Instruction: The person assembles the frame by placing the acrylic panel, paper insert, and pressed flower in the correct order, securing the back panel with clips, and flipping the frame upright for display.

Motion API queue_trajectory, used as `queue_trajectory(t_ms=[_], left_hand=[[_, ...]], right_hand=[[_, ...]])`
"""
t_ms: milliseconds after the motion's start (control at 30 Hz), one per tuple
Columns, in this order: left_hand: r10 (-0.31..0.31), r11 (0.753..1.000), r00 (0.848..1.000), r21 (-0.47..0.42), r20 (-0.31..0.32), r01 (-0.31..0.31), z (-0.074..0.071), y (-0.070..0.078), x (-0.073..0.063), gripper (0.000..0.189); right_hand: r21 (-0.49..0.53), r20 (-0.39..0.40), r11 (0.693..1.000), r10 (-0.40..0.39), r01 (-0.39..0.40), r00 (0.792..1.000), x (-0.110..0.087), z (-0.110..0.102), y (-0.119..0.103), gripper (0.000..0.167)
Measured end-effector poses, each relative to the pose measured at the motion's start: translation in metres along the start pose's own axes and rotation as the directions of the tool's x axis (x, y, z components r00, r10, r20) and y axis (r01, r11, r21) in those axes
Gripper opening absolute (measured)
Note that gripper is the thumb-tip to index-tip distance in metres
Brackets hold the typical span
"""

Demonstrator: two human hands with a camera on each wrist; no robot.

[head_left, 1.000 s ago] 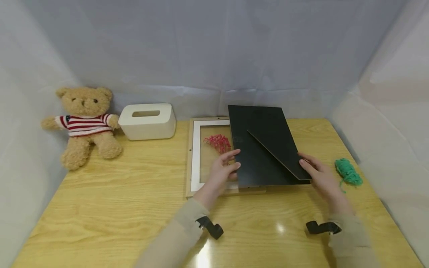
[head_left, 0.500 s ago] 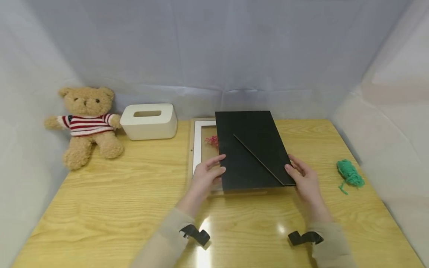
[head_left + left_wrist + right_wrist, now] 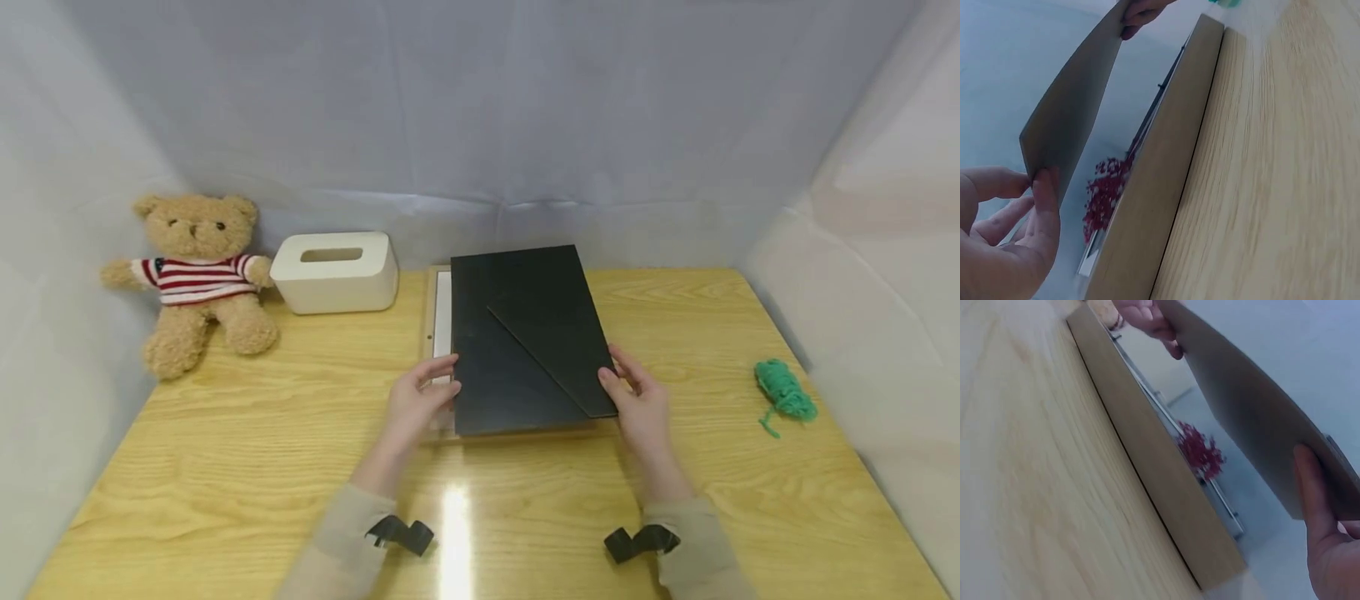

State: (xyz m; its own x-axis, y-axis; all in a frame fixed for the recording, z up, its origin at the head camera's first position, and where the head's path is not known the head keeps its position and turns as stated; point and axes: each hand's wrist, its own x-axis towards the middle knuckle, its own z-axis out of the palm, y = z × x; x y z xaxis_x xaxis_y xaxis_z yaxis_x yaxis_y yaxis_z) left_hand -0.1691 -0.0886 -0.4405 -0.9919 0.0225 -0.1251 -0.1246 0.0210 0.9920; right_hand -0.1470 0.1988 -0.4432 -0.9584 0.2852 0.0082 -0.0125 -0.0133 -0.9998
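We see a black backing board (image 3: 491,383) held between two hands above a light wooden picture frame (image 3: 431,342) on the tabletop (image 3: 262,467). The left hand (image 3: 414,398) has its grip on the board's left edge, pinching it between thumb and fingers. The right hand (image 3: 643,410) grips the board near its lower right corner, thumb on top and fingers reaching beneath. Across the board's upper face we make out a flap (image 3: 573,375) with a slanting edge, its lower end by the right thumb.

The board covers most of the frame from above; on the left we can see a wooden rail and a strip of white mat (image 3: 442,304). Both wrist cameras show us the gap: the board is raised clear of the frame, tilted in those views, with a bunch of red flowers (image 3: 1107,197) lying within the frame below it.

Toward the back left, we find a teddy bear (image 3: 198,279) in a red-and-white striped sweater, and just beside it a white tissue box (image 3: 337,287) with a slot in its top. A bundle of green yarn (image 3: 783,389) lies well apart to the right, a loose end trailing from it.
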Motion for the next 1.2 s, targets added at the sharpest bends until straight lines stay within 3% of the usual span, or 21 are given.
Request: queue_trajectory(t_ms=[167, 267, 367, 600, 767, 1033, 1200], left_hand=[[0.036, 0.999, 0.999, -0.014, -0.033, -0.036, -0.015, -0.002, -0.001, 0.043], [0.044, 0.999, 0.999, 0.002, -0.02, -0.044, -0.022, -0.003, -0.001, 0.044], [0.035, 0.999, 0.999, 0.01, -0.027, -0.035, -0.028, -0.004, -0.001, 0.043], [0.003, 1.0, 0.994, 0.031, -0.113, 0.0, -0.036, -0.007, 0.0, 0.039], [0.001, 0.999, 0.992, 0.045, -0.129, 0.005, -0.041, -0.013, -0.001, 0.04], [0.011, 1.0, 0.996, 0.008, -0.089, -0.01, -0.042, -0.031, 0.001, 0.06], [0.015, 1.0, 0.999, 0.014, -0.051, -0.014, -0.04, -0.04, 0.003, 0.062]], right_hand=[[0.007, -0.034, 1.0, -0.025, 0.025, 0.999, -0.002, 0.015, 0.002, 0.043], [-0.02, -0.036, 0.999, -0.043, 0.043, 0.998, -0.002, 0.022, 0.003, 0.042], [-0.034, -0.025, 0.998, -0.049, 0.048, 0.999, -0.002, 0.027, 0.004, 0.043], [-0.063, -0.01, 0.996, -0.064, 0.064, 0.998, -0.001, 0.034, 0.009, 0.043], [-0.107, 0.011, 0.993, -0.054, 0.055, 0.998, 0.002, 0.035, 0.013, 0.045], [-0.16, 0.029, 0.983, -0.088, 0.092, 0.996, 0.004, 0.038, 0.02, 0.044], [-0.179, 0.031, 0.979, -0.092, 0.097, 0.995, 0.004, 0.039, 0.022, 0.043]])
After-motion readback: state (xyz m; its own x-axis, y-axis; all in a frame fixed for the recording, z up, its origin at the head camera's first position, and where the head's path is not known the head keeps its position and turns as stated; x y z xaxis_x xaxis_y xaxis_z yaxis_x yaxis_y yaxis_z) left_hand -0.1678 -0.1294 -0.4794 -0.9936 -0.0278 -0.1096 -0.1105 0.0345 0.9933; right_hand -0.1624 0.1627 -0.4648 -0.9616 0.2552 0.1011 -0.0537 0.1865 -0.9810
